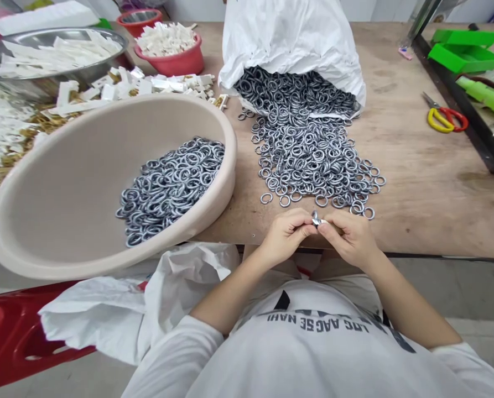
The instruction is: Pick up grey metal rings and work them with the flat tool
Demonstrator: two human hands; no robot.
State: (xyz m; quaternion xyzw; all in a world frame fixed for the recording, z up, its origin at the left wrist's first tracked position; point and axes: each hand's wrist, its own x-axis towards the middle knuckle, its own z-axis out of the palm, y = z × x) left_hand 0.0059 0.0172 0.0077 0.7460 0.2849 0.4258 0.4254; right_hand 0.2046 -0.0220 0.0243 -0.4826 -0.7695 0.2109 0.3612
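Observation:
Just past the table's near edge, my left hand [287, 233] and my right hand [350, 235] meet fingertip to fingertip. Between them they pinch a small grey metal ring [315, 220]; the fingers partly cover it, so whether it is one ring or two linked I cannot tell. Right beyond my hands spreads a heap of grey metal rings [308, 149], spilling from the mouth of a white sack [292, 38]. To the left, a large beige tub [64, 166] leans tilted and holds a pile of similar rings [176, 182].
Red-and-yellow-handled scissors [446, 119] lie at right, beside a black metal frame [458, 99] and green trays [464, 55]. White plastic pieces fill a steel bowl [118, 55] and a red bowl [180, 61] at back left. A red chair [18, 331] stands below the tub.

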